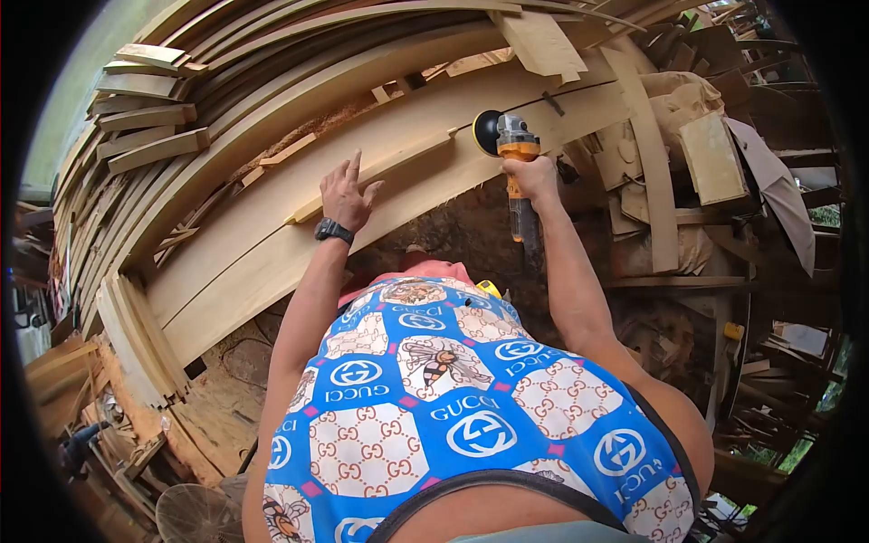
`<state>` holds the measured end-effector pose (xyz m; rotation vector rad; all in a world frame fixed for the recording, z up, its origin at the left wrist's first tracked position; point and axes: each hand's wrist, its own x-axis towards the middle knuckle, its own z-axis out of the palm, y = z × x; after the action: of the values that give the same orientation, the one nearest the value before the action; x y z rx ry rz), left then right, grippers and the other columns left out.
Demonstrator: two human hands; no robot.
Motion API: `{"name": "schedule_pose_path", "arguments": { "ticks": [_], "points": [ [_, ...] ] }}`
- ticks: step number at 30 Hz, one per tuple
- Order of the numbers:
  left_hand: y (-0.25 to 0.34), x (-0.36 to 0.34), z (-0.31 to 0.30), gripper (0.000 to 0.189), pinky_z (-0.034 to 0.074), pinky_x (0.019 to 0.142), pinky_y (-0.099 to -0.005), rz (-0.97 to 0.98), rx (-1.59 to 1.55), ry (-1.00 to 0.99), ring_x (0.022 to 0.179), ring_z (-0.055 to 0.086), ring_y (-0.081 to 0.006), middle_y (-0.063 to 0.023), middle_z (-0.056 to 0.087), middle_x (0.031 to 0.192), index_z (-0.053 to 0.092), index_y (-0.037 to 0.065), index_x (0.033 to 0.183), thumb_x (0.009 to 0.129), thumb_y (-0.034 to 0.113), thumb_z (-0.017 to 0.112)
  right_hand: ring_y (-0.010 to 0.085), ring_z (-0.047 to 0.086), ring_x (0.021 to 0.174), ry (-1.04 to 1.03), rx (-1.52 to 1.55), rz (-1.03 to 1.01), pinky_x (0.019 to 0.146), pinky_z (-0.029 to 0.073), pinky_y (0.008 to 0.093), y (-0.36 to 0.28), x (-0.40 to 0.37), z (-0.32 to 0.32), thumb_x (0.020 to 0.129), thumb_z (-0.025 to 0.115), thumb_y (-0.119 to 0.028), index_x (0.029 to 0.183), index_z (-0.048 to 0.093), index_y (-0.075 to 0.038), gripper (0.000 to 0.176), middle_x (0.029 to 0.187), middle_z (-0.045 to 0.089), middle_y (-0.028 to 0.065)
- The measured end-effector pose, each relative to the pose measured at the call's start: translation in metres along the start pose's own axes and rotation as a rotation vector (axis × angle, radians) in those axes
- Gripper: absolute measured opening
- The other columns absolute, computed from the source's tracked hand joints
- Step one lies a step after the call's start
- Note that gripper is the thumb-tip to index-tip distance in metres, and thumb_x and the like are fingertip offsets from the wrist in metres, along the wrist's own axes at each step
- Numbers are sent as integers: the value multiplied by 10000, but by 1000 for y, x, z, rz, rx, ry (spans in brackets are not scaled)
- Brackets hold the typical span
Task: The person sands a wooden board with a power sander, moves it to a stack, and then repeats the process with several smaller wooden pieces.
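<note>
My right hand (534,179) is wrapped round the body of an orange and grey angle grinder (518,143). A round disc with a black face and yellow rim (487,132) sits on the grinder's head, at the right end of a narrow wooden bar (398,165). The bar has a thin peg at each end and lies along a wide plank bench top (244,281). My left hand (347,195), a black watch (334,231) on its wrist, lies with fingers apart over the bar's left part. Whether its palm presses the bar is hidden.
Long curved boards (226,136) are stacked behind the bench, with short wood blocks (158,145) piled at the left. A loose board (647,163) and cloth-like sheet (769,190) stand at the right. Wood scraps surround the floor. A wire fan guard (201,516) shows at lower left.
</note>
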<state>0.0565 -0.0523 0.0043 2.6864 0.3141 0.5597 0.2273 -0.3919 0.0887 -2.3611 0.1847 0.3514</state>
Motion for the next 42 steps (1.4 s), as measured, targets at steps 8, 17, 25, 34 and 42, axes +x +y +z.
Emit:
{"name": "schedule_pose_path", "arguments": {
  "ticks": [8, 17, 25, 34, 42],
  "points": [
    [5, 8, 1, 554, 475, 959, -495, -5, 210, -244, 1097, 591, -339, -154, 626, 1158, 595, 207, 1467, 987, 477, 653, 312, 770, 869, 23, -35, -62, 795, 591, 406, 1, -1, 7, 644, 827, -360, 925, 785, 51, 500, 901, 777, 218],
    [-22, -9, -1, 517, 481, 979, -446, 239, 128, -292, 1137, 582, -318, -108, 635, 1229, 605, 147, 1439, 971, 351, 680, 416, 743, 1038, -26, -145, -74, 935, 585, 449, -21, -20, 8, 647, 821, -428, 1000, 766, 81, 622, 1055, 747, 317],
    [-26, 0, 2, 493, 467, 964, -463, 148, 153, -274, 1134, 578, -319, -102, 628, 1214, 615, 204, 1449, 976, 332, 670, 423, 741, 1037, -52, -184, -81, 933, 588, 460, -22, -23, 27, 666, 788, -382, 1000, 761, 76, 569, 1050, 745, 317],
    [-24, 0, 1, 494, 461, 963, -473, 158, 129, -268, 1139, 577, -321, -102, 625, 1223, 605, 202, 1444, 972, 328, 674, 415, 743, 1037, -8, -255, -76, 920, 593, 464, -25, -27, 38, 664, 802, -414, 997, 760, 67, 587, 1024, 752, 304],
    [-25, 0, 0, 500, 459, 966, -477, 154, 104, -262, 1140, 579, -317, -99, 624, 1224, 597, 196, 1446, 970, 329, 677, 420, 735, 1059, -84, -289, -31, 944, 588, 476, -39, -32, 36, 694, 791, -384, 1081, 744, 43, 578, 1081, 749, 294]
  ]
}}
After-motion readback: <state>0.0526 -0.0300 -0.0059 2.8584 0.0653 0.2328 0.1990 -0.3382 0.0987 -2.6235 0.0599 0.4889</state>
